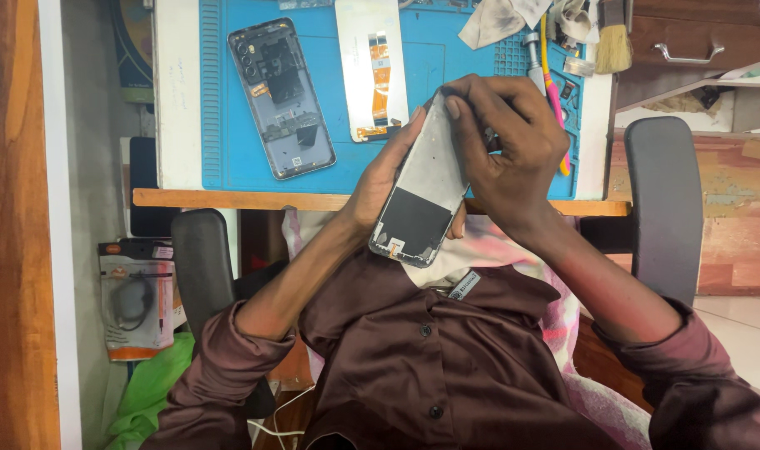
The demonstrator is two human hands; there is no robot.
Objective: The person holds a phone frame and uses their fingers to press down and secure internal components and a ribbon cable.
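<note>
The fingers (453,107) of the right hand (505,150) curl together over the top edge of a phone display panel (421,187), thumb pressed to its pale metal back; the left hand (388,175) cups the panel's other long edge from beneath, its fingers closed against it; the panel hangs tilted above the person's lap, just in front of the bench edge, its lower part covered by a black rectangle with a small white label at the bottom corner; beyond the hands lies a blue work mat (221,100) on the white bench; on it rest an opened phone body (281,96) with camera holes at its top, and beside that a white screen backing (371,67) carrying an orange flex strip; a pink and yellow tool (555,92) lies just right of the right hand; a brush (615,37) stands at the bench's far right; low on the left, by the chair armrest (201,267), hangs a grey blister package (137,304) with an orange band along its base.
</note>
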